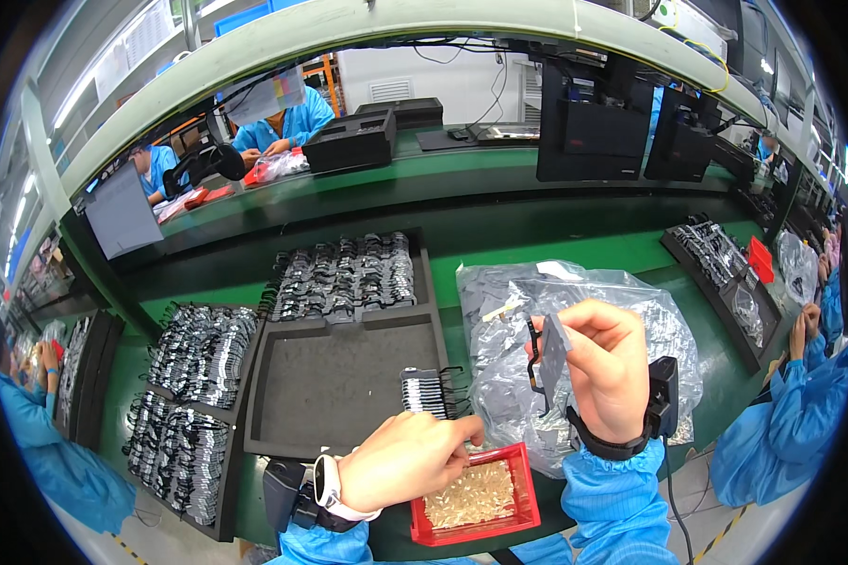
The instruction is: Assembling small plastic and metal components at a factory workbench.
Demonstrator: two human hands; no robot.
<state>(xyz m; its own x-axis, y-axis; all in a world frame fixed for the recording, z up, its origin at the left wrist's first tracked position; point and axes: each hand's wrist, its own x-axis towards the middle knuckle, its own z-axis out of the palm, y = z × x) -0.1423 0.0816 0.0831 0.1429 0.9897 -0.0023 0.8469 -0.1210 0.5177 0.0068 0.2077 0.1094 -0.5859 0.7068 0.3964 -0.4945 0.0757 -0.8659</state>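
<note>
My right hand holds up a flat grey part by its edge, between thumb and fingers. A thin black ribbon cable hangs from that part's left side. My left hand reaches over the left rim of a red bin, its fingertips bent together. Whatever may be between those fingertips is hidden. Inside the bin lies a heap of small pale yellowish pieces. Just beyond my left hand, a short row of grey parts with black cables stands in a corner of a black tray.
Packed trays of similar parts stand behind and to the left. A clear plastic bag with grey parts lies under my right hand. Monitors hang beyond the green bench. Co-workers in blue sleeves sit on both sides and across.
</note>
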